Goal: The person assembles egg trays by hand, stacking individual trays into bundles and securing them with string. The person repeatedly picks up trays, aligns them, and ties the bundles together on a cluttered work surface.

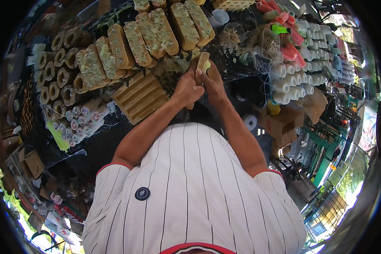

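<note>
Striped shirt [190,190] foreground | both hands [201,82] clasped round tan wrapped block [203,61] | judged light, crumbly; grip its long sides | table [241,91] below.

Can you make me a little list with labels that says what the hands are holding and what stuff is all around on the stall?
left hand: grips the wrapped bar from the left side
right hand: grips the same bar from the right
wrapped bar: tan block in clear wrap, pale green patch, held upright
behind it: row of tan blocks
left: brown rolls
front left: ridged tan slab
right: white cups
</note>
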Demonstrator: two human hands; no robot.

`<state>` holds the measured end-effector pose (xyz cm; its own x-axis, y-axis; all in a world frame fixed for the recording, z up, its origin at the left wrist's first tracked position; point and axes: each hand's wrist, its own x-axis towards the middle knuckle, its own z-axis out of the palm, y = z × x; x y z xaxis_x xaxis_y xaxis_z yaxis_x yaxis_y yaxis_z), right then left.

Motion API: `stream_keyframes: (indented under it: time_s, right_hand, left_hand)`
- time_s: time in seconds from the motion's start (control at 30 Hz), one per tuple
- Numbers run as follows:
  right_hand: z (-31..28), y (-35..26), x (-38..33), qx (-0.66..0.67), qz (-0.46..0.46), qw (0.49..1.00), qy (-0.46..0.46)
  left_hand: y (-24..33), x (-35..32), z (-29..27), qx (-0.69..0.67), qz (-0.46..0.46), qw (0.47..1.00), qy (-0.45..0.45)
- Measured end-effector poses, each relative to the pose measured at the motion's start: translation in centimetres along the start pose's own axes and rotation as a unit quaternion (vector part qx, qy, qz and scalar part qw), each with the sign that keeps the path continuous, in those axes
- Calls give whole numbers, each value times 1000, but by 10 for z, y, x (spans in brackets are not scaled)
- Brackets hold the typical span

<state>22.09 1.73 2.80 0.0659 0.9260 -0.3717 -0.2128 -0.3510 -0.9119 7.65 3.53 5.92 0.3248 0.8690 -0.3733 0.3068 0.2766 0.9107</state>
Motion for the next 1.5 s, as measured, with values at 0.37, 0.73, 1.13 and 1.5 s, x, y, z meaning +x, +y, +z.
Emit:
stream_keyframes:
  time_s: [0.37,0.73,1.13,1.5]
  right_hand:
    - [0,-9,17,23,-28,993,-110]
    - [-17,-9,24,-24,-17,988,-150]
    - [4,-37,19,-218,-51,974,-30]
    - [1,-26,23,-212,-108,968,-74]
  left_hand:
    - [6,2,-4,27,-23,999,-11]
    - [15,0,2,24,-24,999,-6]
    - [-9,-3,12,28,86,993,72]
    - [-14,-11,-1,-20,11,999,46]
